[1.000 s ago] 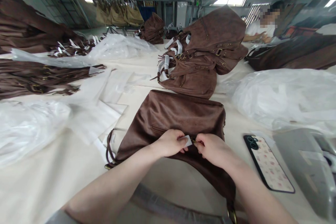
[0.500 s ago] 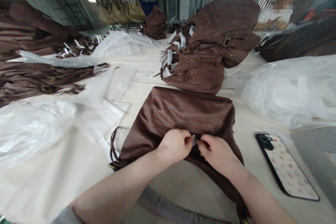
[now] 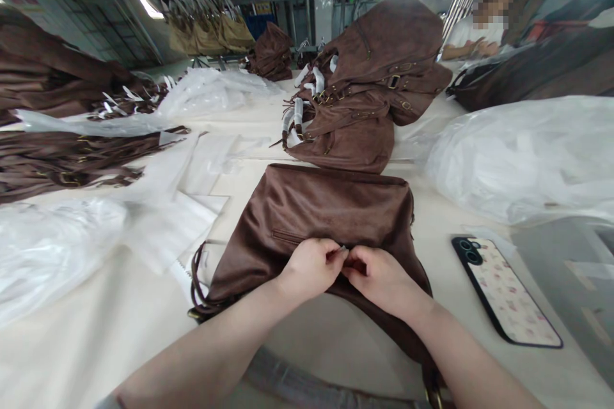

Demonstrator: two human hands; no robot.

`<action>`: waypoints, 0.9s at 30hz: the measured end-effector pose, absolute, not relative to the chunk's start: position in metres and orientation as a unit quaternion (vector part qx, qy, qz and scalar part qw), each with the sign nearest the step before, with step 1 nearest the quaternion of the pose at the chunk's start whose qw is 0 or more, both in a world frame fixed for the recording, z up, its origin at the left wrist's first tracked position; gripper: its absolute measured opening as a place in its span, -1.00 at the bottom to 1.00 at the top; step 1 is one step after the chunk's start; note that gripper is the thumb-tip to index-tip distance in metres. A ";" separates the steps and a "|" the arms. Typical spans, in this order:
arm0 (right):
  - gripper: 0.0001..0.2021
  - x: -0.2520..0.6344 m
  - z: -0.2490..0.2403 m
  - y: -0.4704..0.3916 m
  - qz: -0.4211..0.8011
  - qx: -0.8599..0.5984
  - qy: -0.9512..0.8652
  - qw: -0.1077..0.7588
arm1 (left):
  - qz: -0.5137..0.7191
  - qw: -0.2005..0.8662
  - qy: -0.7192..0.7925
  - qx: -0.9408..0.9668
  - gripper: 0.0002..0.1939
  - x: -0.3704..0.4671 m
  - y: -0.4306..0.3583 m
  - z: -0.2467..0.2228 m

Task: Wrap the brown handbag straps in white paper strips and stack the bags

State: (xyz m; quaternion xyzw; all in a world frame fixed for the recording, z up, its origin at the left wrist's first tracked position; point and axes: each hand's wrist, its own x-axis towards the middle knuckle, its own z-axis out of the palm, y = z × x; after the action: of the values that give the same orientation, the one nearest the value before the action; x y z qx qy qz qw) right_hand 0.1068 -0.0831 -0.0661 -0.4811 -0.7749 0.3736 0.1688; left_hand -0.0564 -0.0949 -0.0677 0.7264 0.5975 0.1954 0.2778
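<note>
Wrapped strap point(image 3: 297, 378) lay nearest, curving between forearms — probably sturdiest grip. Left hand point(image 3: 311, 265) pinched small pale scrap point(image 3: 342, 248), fingertips together; right hand point(image 3: 378, 275) curled close beside, couldn't tell whether gripping anything. Both over brown bag point(image 3: 336, 204), flat on pale table point(image 3: 144, 339); leather looked soft, slack, fairly light, apt to crease — better lifted by strap than pinched panel. Heaped brown bags point(image 3: 374, 89) lay just beyond

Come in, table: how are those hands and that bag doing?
Left hand pinching small pale piece; right hand close beside, grip unclear. Brown handbag lying beneath both. Patterned phone to the right, clear of hands.
</note>
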 end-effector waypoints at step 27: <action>-0.83 0.105 -0.073 -0.079 0.733 -0.482 -0.412 0.247 | 0.159 0.178 0.594 0.768 -0.83 -0.055 -0.107 -0.047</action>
State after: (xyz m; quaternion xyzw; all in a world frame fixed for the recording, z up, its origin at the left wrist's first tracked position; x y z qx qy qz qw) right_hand 0.1047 -0.0793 -0.0729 -0.4820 -0.4120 0.7328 0.2470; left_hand -0.0551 -0.1071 -0.0473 0.7679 0.5943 0.1592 0.1785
